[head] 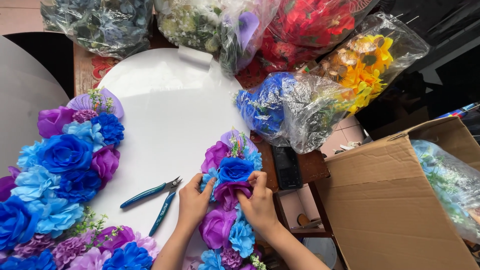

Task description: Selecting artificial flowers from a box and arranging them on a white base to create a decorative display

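My left hand (193, 201) and my right hand (259, 201) both pinch a purple artificial flower (227, 192) at the right edge of a white round board (170, 115). That flower sits in a strip of blue and purple flowers (231, 167) running down the board's right side. A dark blue rose (234, 170) lies just above my fingers. Another purple rose (216, 227) sits between my wrists.
Blue-handled cutters (155, 200) lie on the board left of my left hand. A thick band of blue and purple flowers (65, 175) covers the board's left side. Plastic bags of blue (280, 107), yellow (365, 65) and red (310, 25) flowers lie behind. A black phone (286, 167) and an open cardboard box (390, 200) are at right.
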